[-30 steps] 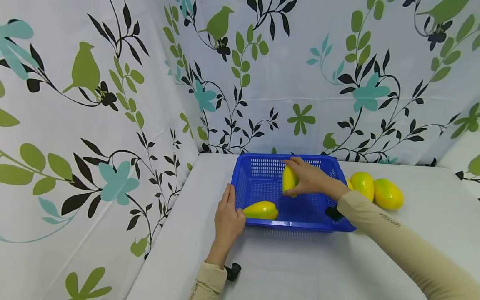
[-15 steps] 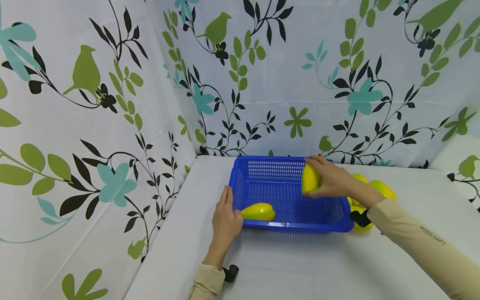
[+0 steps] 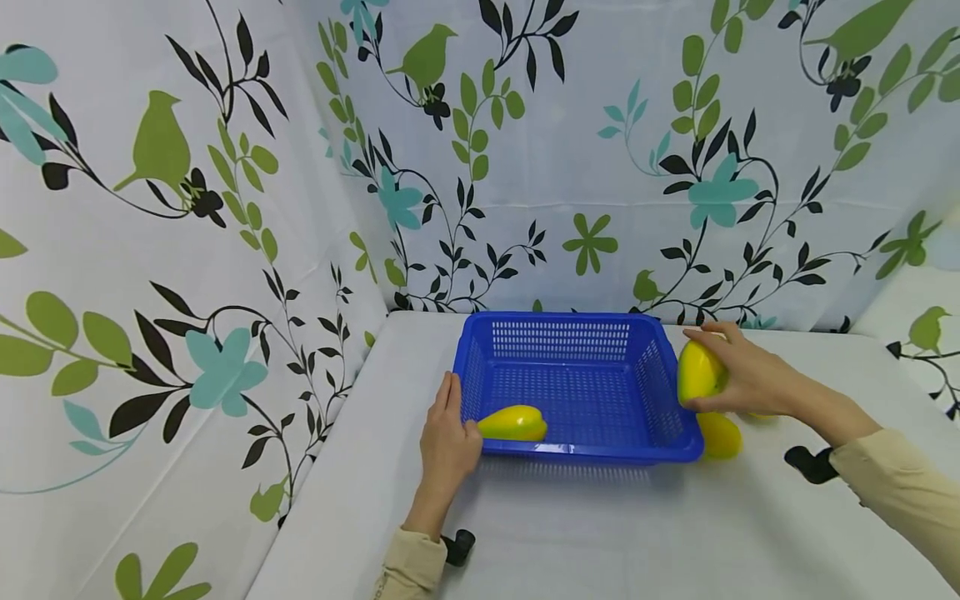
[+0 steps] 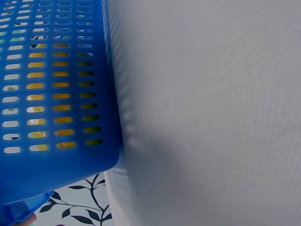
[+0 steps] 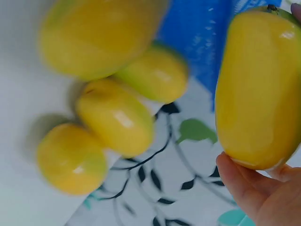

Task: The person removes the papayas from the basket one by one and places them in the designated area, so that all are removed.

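Note:
My right hand (image 3: 750, 377) grips a yellow mango (image 3: 699, 372) with a greenish top, raised beside the basket's right end. In the right wrist view the fingers curl around the bottom of this mango (image 5: 258, 89). At the front left corner of the blue plastic basket (image 3: 570, 450), my left hand (image 3: 450, 442) lies along the outer side with straight fingers, its thumb near the front rim. Inside the basket, close to that corner, rests another mango (image 3: 513, 423). The left wrist view shows the basket's slotted wall (image 4: 51, 94), with yellow behind the slots.
Right of the basket lies a mango (image 3: 720, 435), partly covered by the raised one in the head view. Several mangoes (image 5: 115, 117) sit grouped on the white table in the right wrist view. A patterned cloth (image 3: 525, 167) hangs behind and at the left.
My right hand has carried the mango from above the inside of the basket rightward past its right rim. The left hand and the mango in the basket keep their places.

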Available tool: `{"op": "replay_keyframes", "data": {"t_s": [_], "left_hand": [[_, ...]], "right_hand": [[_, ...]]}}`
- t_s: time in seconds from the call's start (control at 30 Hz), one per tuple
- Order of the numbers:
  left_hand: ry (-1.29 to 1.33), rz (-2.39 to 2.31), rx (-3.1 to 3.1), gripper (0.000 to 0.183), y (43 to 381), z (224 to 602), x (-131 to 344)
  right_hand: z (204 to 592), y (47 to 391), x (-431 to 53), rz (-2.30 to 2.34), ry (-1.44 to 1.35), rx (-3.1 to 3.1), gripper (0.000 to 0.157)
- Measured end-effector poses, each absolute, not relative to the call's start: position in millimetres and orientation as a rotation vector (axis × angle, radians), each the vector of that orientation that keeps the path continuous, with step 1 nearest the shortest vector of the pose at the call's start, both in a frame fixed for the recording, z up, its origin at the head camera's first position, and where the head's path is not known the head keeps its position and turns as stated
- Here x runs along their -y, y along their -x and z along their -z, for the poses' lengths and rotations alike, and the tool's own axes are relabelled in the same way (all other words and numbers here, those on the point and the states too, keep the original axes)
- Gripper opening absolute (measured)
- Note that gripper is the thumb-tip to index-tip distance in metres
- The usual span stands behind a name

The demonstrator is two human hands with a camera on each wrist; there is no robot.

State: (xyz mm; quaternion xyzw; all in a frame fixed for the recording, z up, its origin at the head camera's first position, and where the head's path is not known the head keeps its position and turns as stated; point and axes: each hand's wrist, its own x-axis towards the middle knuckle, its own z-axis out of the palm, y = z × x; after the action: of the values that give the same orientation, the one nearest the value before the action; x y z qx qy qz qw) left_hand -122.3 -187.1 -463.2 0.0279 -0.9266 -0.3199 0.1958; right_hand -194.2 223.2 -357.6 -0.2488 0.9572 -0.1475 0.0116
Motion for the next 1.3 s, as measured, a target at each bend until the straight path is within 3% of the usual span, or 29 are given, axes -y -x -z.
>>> {"op": "replay_keyframes", "data": {"t_s": [0.47, 1.3], "left_hand": [[-0.065, 0.891, 2.606, 0.070, 120, 462, 187], [-0.083, 0.903, 2.604, 0.070, 122, 462, 186]], "right_hand": [[389, 178, -276, 0.527, 0.717, -2.911, 0.100], [426, 178, -305, 0.383, 0.719, -2.899, 0.097]]}}
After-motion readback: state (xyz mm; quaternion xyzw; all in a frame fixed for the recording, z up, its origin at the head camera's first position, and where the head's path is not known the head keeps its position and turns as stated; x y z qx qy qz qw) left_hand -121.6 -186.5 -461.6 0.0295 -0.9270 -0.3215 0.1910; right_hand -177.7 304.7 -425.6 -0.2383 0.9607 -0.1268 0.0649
